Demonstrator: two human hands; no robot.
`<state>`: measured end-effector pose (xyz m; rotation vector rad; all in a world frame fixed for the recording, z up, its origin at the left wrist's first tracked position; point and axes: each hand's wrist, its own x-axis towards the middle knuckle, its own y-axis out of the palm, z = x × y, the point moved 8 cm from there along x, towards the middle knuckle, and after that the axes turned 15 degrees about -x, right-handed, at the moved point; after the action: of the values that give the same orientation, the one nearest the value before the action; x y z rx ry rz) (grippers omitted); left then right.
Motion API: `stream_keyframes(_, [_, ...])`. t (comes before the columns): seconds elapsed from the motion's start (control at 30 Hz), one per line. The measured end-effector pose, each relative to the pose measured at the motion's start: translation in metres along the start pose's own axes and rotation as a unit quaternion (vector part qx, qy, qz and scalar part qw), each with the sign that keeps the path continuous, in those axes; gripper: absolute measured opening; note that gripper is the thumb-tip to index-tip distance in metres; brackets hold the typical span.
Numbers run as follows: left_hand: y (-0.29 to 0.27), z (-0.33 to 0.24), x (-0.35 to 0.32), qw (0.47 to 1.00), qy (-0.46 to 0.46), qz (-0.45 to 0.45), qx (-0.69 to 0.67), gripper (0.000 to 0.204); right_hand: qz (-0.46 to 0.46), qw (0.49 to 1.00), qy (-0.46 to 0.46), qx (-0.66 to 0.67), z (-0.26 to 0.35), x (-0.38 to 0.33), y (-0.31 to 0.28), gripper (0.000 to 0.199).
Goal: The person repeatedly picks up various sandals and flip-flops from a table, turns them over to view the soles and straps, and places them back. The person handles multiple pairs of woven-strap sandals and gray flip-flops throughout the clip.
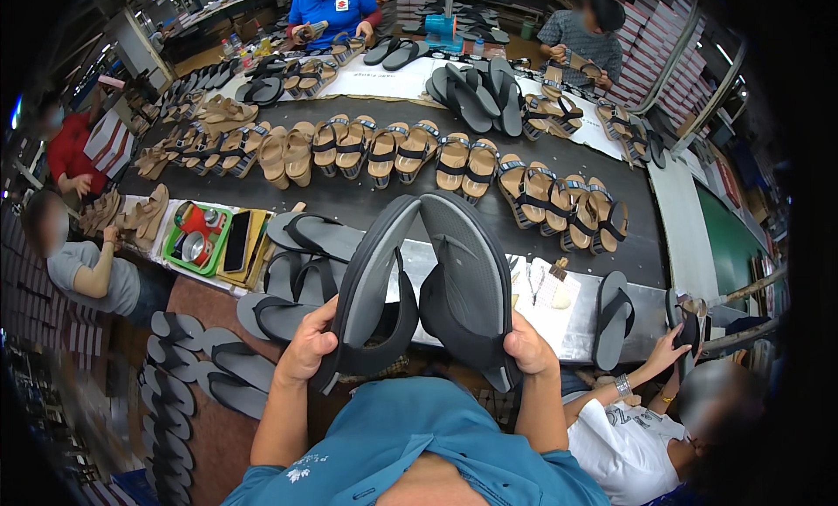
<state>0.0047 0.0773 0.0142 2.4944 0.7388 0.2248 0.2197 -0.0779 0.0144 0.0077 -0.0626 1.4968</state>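
I hold up a pair of dark grey flip-flops, toes touching at the top like a tent. My left hand point(307, 343) grips the heel of the left flip-flop point(371, 283), whose black strap hangs to the inside. My right hand point(527, 347) grips the heel of the right flip-flop point(463, 279), seen sole-side with its strap below. Both are held above the near edge of a metal worktable point(572, 318).
More grey flip-flops point(301, 270) lie on the table at left, beside a green tray point(199, 237) and a phone. A black conveyor point(349, 200) carries tan strapped sandals point(419, 152). A person in white point(628, 427) sits at my right. Several workers sit around.
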Motion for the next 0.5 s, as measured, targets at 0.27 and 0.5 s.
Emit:
stream_keyframes(0.27, [-0.005,0.004,-0.006,1.0,-0.012,-0.013,0.007,0.085,0.004,1.0,0.01,-0.009,-0.005,0.003,0.008,0.098])
stream_keyframes(0.5, [-0.058,0.013,-0.014,0.942,0.063,-0.242,-0.225,0.089,-0.025,0.993,0.038,0.108,-0.042,-0.005,0.02,0.087])
